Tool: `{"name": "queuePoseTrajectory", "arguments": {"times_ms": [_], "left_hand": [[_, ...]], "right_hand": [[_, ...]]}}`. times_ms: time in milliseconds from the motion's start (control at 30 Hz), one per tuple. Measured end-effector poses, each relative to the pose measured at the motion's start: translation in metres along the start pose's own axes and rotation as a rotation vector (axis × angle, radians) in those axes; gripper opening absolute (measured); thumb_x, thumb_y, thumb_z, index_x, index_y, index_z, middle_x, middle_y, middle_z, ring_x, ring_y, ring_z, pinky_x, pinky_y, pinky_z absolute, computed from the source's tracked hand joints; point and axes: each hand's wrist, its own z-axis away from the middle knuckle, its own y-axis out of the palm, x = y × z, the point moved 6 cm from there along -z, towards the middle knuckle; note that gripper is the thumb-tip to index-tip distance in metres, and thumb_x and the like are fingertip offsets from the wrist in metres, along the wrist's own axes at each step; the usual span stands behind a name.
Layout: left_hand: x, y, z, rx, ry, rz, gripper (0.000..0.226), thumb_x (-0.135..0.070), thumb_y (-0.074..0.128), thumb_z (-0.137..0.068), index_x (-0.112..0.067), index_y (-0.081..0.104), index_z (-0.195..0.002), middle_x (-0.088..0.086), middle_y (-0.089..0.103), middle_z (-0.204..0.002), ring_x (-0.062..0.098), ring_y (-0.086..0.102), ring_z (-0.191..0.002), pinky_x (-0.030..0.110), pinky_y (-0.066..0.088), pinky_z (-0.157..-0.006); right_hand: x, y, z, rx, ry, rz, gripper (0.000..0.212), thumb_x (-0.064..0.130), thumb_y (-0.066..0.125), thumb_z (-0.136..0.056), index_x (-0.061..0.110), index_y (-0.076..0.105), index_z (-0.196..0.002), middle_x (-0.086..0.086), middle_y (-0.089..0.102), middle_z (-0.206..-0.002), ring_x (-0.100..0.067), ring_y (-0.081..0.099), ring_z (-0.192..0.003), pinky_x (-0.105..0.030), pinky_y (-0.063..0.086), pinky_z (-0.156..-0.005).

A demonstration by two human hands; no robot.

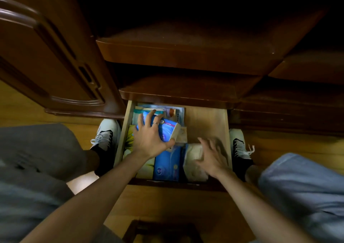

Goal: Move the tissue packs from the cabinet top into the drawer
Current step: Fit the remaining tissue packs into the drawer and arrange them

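The wooden drawer (208,123) stands pulled out below the dark cabinet top (178,86). My left hand (151,136) is inside it, fingers spread and clasped over a blue tissue pack (168,129) lying on other packs at the drawer's left. A second blue pack (167,165) stands on edge near the front. Beside it is a pale cream pack (194,159). My right hand (212,156), blurred, has its fingers apart on or just over that cream pack. The right half of the drawer floor is bare wood.
Yellow-green packaging (130,140) and flat packets (160,110) fill the drawer's left and back. A large cabinet door (52,60) stands to the left. My two shoes (107,134) flank the drawer on the wooden floor. A dark stool top (162,229) sits close below.
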Motion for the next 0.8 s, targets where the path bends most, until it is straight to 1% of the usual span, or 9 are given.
{"name": "queuePoseTrajectory", "arguments": {"times_ms": [67, 133, 300, 400, 500, 567, 667, 733, 800], "left_hand": [[0.001, 0.001, 0.000, 0.004, -0.004, 0.005, 0.103, -0.083, 0.048, -0.061, -0.029, 0.035, -0.148, 0.000, 0.026, -0.159, 0.038, 0.013, -0.148, 0.057, 0.042, -0.101], [0.003, 0.001, 0.000, 0.006, -0.003, 0.003, 0.102, -0.083, 0.048, -0.062, -0.029, 0.035, -0.148, 0.001, 0.026, -0.159, 0.038, 0.014, -0.148, 0.057, 0.041, -0.102], [0.002, 0.004, 0.001, 0.033, 0.002, 0.003, 0.104, -0.087, 0.046, -0.063, -0.030, 0.033, -0.149, 0.001, 0.024, -0.159, 0.039, 0.012, -0.149, 0.059, 0.038, -0.106], [-0.003, 0.005, 0.000, 0.039, 0.009, -0.015, 0.105, -0.088, 0.045, -0.064, -0.030, 0.031, -0.149, 0.001, 0.022, -0.160, 0.037, 0.014, -0.149, 0.059, 0.039, -0.105], [-0.019, 0.004, -0.003, 0.023, 0.051, 0.006, 0.106, -0.089, 0.050, -0.064, -0.030, 0.029, -0.150, 0.001, 0.020, -0.161, 0.037, 0.014, -0.149, 0.060, 0.039, -0.105], [-0.033, 0.001, -0.005, -0.004, 0.124, 0.021, 0.110, -0.089, 0.052, -0.063, -0.030, 0.025, -0.152, 0.002, 0.017, -0.162, 0.037, 0.013, -0.150, 0.062, 0.037, -0.107], [-0.061, -0.004, -0.006, -0.051, 0.406, -0.038, 0.125, -0.087, 0.056, -0.064, -0.025, 0.007, -0.161, 0.005, 0.003, -0.168, 0.035, 0.013, -0.152, 0.064, 0.038, -0.106], [-0.082, -0.008, -0.005, -0.051, 0.614, -0.077, 0.135, -0.087, 0.058, -0.062, -0.021, -0.006, -0.161, 0.006, -0.009, -0.169, 0.034, 0.014, -0.153, 0.063, 0.036, -0.109], [-0.096, -0.012, -0.008, -0.059, 0.705, -0.084, 0.138, -0.092, 0.054, -0.060, -0.021, -0.007, -0.161, 0.005, -0.014, -0.168, 0.032, 0.015, -0.152, 0.059, 0.028, -0.116]], "right_hand": [[0.000, 0.024, -0.004, 0.136, -0.023, 0.034, 0.088, 0.040, 0.077, -0.084, 0.040, 0.023, -0.153, -0.002, 0.013, -0.167, -0.033, 0.041, -0.142, -0.042, 0.053, -0.094], [0.004, 0.039, -0.006, 0.177, -0.051, 0.103, 0.082, 0.034, 0.075, -0.086, 0.039, 0.027, -0.152, -0.004, 0.016, -0.167, -0.033, 0.054, -0.131, -0.040, 0.054, -0.085], [0.010, 0.033, -0.012, 0.135, -0.021, 0.144, 0.076, 0.043, 0.078, -0.081, 0.035, 0.038, -0.146, -0.003, 0.037, -0.152, -0.031, 0.058, -0.124, -0.044, 0.052, -0.096], [0.013, 0.023, -0.010, 0.193, 0.008, 0.076, 0.076, 0.052, 0.073, -0.082, 0.036, 0.039, -0.148, -0.003, 0.040, -0.154, -0.030, 0.047, -0.136, -0.048, 0.041, -0.110], [0.026, -0.022, -0.008, -0.130, -0.016, 0.104, 0.060, 0.060, 0.056, -0.090, 0.039, 0.046, -0.145, 0.001, 0.042, -0.157, -0.029, 0.023, -0.151, -0.050, 0.015, -0.122], [0.035, -0.056, 0.002, -0.234, -0.051, -0.316, 0.043, 0.063, 0.048, -0.093, 0.049, 0.054, -0.133, 0.014, 0.055, -0.144, -0.019, 0.036, -0.145, -0.042, 0.032, -0.114], [0.046, -0.064, 0.010, 0.113, -0.031, -1.106, 0.053, 0.076, 0.068, -0.074, 0.058, 0.055, -0.122, 0.023, 0.066, -0.124, -0.010, 0.064, -0.117, -0.035, 0.053, -0.095], [0.045, -0.069, 0.017, 0.209, -0.044, -1.166, 0.064, 0.060, 0.085, -0.067, 0.059, 0.052, -0.122, 0.020, 0.071, -0.119, -0.003, 0.071, -0.101, -0.026, 0.060, -0.079], [0.031, -0.067, 0.013, 0.148, -0.033, -1.113, 0.063, 0.050, 0.085, -0.074, 0.052, 0.051, -0.127, 0.021, 0.069, -0.120, 0.006, 0.069, -0.098, -0.017, 0.057, -0.071]]}}
